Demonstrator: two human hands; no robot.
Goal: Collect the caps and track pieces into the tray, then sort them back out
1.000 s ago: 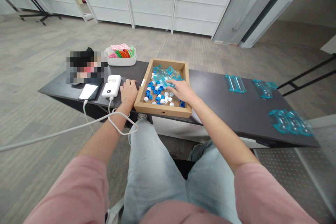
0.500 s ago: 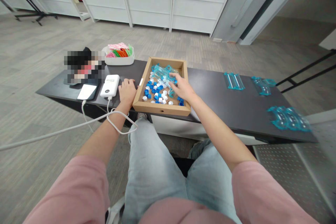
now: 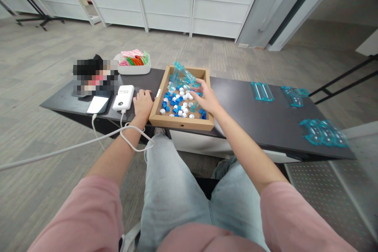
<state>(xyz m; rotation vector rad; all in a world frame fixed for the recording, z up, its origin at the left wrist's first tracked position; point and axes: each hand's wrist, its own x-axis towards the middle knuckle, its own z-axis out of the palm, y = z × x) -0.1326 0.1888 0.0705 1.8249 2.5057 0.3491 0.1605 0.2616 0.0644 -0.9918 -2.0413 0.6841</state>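
Observation:
A shallow cardboard tray [image 3: 181, 122] sits on the dark table [image 3: 242, 114] in front of me. Inside lie several small blue and white blocks [image 3: 176, 105] and a pile of clear blue plastic track pieces [image 3: 180, 75]. My right hand [image 3: 206, 99] reaches into the tray and lifts the track pieces, fingers closed on them. My left hand [image 3: 143, 102] rests curled on the table against the tray's left wall, with nothing visible in it.
A white power bank [image 3: 123, 97] and a phone [image 3: 97, 104] lie left of my left hand, cables hanging off the edge. A white bin of coloured strips [image 3: 134, 62] stands behind. More clear blue track pieces [image 3: 262, 91] [image 3: 322, 133] lie on the table's right side.
My right hand moved toward the tray's far side, took hold of the clear blue track pieces and raised them. My left hand stayed put.

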